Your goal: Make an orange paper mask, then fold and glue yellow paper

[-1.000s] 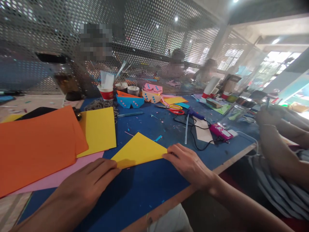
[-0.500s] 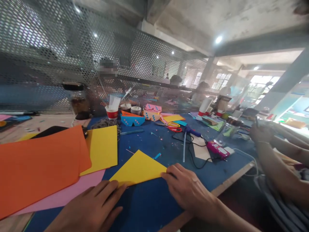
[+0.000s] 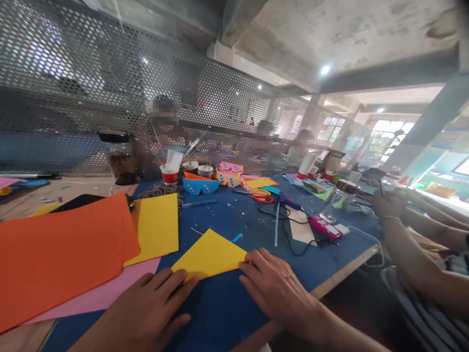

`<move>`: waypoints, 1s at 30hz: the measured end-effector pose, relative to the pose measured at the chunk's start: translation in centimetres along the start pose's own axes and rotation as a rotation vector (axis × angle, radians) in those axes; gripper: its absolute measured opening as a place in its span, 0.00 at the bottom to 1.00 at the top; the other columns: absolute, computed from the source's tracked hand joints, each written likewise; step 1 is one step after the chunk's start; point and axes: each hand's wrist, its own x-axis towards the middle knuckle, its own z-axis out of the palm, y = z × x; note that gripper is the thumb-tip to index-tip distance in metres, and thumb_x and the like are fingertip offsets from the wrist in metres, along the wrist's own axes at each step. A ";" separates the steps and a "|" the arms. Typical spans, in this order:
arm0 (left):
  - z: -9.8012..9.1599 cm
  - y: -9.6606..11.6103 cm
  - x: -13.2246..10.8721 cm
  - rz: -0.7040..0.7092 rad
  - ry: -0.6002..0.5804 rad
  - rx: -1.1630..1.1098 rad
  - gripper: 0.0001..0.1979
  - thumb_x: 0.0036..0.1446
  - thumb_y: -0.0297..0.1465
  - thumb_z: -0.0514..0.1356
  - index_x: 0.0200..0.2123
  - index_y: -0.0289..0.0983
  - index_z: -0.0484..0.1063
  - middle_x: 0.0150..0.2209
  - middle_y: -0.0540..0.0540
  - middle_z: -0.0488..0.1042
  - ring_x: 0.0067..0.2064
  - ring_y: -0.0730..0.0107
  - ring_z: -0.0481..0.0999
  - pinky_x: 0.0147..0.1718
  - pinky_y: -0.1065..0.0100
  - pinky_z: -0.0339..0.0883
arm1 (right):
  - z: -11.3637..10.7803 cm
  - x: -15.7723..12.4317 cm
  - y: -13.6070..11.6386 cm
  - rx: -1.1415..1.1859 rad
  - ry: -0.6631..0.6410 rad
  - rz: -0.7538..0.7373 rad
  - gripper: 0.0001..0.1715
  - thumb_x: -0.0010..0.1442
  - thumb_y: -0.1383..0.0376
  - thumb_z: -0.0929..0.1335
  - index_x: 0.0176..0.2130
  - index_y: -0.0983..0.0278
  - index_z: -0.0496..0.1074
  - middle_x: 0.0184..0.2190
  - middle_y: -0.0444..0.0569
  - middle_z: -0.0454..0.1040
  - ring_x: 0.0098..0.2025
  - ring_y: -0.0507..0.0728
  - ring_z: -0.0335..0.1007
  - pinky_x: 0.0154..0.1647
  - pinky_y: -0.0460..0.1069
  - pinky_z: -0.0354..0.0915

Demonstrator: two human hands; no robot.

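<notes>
A yellow sheet of craft paper [image 3: 211, 252], folded into a triangle, lies on the blue table covering in front of me. My left hand [image 3: 157, 298] rests at its near left corner, fingers stretched along the fold and thumb apart. At the sheet's right corner, my right hand [image 3: 274, 283] is closed, with bent fingertips on that corner. Left of my hands are a large orange sheet [image 3: 66, 254], another yellow sheet [image 3: 157, 227] and a pink sheet [image 3: 106, 291] partly under the orange one.
Blue paper glasses [image 3: 200, 185], scissors [image 3: 262, 195], paper cups [image 3: 169, 175] and a glue gun [image 3: 291, 200] with its cord lie farther back. A magenta power strip [image 3: 326, 229] sits at right. Another person's arm [image 3: 406, 249] reaches in there. A mesh panel [image 3: 205, 98] stands behind.
My right hand has shifted slightly left along the folded yellow sheet's right corner. My left fingers have slid a little right along the near edge. The camera view has shifted slightly.
</notes>
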 end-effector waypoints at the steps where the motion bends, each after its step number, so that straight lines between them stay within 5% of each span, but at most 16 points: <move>1: -0.1 0.0 0.1 0.006 -0.008 0.005 0.20 0.63 0.35 0.63 0.58 0.45 0.76 0.51 0.45 0.83 0.44 0.57 0.82 0.39 0.61 0.72 | 0.1 0.1 -0.4 0.007 0.010 0.008 0.11 0.72 0.63 0.66 0.52 0.60 0.74 0.47 0.50 0.75 0.48 0.61 0.73 0.45 0.57 0.75; 10: 0.2 0.0 -0.3 -0.024 -0.072 -0.014 0.21 0.68 0.35 0.59 0.62 0.43 0.72 0.52 0.43 0.80 0.47 0.56 0.78 0.42 0.59 0.67 | 0.9 2.2 -3.3 0.043 -0.059 -0.141 0.21 0.73 0.56 0.65 0.61 0.59 0.67 0.53 0.50 0.74 0.55 0.62 0.68 0.53 0.59 0.70; 30: 0.1 -0.2 -1.1 -0.016 0.071 -0.091 0.23 0.71 0.45 0.54 0.62 0.42 0.72 0.51 0.44 0.80 0.48 0.56 0.77 0.47 0.59 0.67 | 1.0 0.9 -1.4 0.112 -0.042 -0.115 0.18 0.76 0.59 0.61 0.60 0.61 0.70 0.54 0.50 0.75 0.56 0.60 0.68 0.56 0.57 0.71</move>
